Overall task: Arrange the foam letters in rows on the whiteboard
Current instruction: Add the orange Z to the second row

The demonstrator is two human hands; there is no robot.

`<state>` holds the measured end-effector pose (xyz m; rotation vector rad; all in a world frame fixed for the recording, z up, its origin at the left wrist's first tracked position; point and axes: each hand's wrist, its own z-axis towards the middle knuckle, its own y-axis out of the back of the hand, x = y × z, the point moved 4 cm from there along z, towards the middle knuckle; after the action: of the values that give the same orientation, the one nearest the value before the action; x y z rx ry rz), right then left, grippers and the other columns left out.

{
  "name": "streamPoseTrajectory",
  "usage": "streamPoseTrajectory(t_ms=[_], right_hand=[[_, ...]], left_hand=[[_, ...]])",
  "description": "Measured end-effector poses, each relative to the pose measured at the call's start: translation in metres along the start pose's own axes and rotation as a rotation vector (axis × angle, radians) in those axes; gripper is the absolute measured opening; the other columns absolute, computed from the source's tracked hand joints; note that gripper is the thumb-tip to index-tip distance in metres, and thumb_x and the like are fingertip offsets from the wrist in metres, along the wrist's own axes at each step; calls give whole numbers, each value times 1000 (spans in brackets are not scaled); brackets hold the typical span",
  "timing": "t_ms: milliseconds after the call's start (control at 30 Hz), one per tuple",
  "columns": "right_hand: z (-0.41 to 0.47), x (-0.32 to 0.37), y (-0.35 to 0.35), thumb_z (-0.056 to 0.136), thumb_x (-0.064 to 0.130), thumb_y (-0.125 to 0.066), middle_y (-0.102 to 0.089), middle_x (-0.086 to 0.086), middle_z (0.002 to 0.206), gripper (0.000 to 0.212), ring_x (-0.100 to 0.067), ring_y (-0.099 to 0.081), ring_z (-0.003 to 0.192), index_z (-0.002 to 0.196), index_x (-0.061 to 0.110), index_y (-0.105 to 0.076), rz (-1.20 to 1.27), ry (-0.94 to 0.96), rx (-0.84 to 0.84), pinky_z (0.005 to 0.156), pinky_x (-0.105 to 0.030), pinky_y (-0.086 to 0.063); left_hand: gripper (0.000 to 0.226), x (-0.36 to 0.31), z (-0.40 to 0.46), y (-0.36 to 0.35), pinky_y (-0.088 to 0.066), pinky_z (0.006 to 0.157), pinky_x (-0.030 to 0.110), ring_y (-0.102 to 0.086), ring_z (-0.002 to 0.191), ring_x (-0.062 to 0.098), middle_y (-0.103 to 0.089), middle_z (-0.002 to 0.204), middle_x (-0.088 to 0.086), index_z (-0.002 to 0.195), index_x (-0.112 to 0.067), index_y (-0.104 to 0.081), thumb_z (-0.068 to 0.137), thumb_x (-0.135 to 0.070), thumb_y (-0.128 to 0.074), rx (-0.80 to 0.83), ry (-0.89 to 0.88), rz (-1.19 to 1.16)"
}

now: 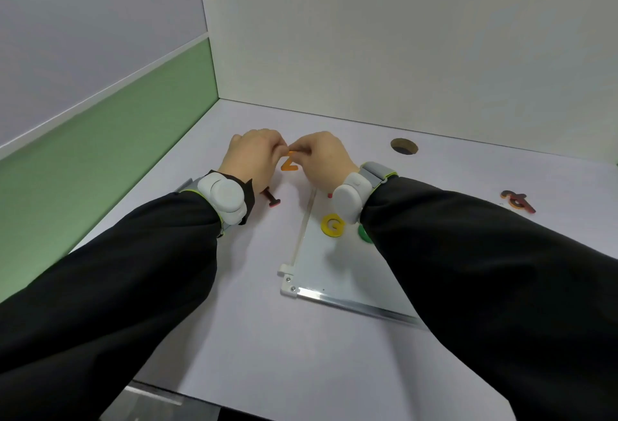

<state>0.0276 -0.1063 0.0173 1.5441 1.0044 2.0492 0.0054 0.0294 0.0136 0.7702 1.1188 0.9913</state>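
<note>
Sleeves first, since both of my black ones fill the bottom of the view, with white wrist gadgets strapped on. Past them, my left hand (251, 158) and right hand (323, 156) meet over the far left bit of the surface (234, 337), just off the whiteboard's (329, 270) top-left corner. Both grips are curled in, and between them sits the orange Z (289, 164). My right fingertips look pinched on its top edge. Left hand is bunched right beside it, but I honestly can't tell if it's actually touching the letter or just hovering closed.

On the board so far: a yellow G (332, 225), a green letter (365, 235) half hidden under my right arm, and a tiny red bit (330, 195) peeking out by my wrist. A dark red I (271, 197) lies on the surface left of the board, and a small pile of letters (517, 201) sits well off to the right.

Handling-wise I'd guess the Z weighs basically nothing and flexes if squeezed, so no need for force. It's flat, so getting a nail under an edge is the fiddly part. Best hold is probably thumb and finger on one of the bars, not the thin diagonal. Still plenty of letters left to place.
</note>
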Motion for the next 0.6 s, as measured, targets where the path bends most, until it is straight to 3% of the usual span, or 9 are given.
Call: streamPoseTrajectory(t_ms=[100,200,367,600], right_hand=[[-8,3,17,91,13,-63,-73,1,88,19,-16,-65,83,103,15,-77,7,27,-14,76,-31,-53],[-18,2,33,87,13,-66,-75,-4,92,18,-19,-69,90,104,14,-75,37,20,-57,86,-35,-55],[-32,-2,50,86,13,-65,-74,-1,86,15,-16,-69,84,97,15,-75,51,13,-111,81,-32,-56],[-62,-11,73,87,11,-63,-73,1,81,13,-12,-69,81,92,14,-75,49,-11,-122,77,-29,-56]], left_hand=[[24,-9,-7,4,-48,82,39,-61,90,26,-67,99,1,98,-14,-62,102,-25,-42,0,69,-226],[24,-20,-18,6,-52,80,38,-64,87,23,-69,99,-1,110,-17,-59,101,-26,-39,20,104,-286],[30,-39,-37,4,-56,76,42,-63,88,22,-66,102,-2,124,-21,-50,95,-19,-41,34,107,-310],[38,-70,-64,-4,-54,76,32,-64,85,14,-66,95,-7,129,-22,-41,94,-13,-51,16,66,-432]])
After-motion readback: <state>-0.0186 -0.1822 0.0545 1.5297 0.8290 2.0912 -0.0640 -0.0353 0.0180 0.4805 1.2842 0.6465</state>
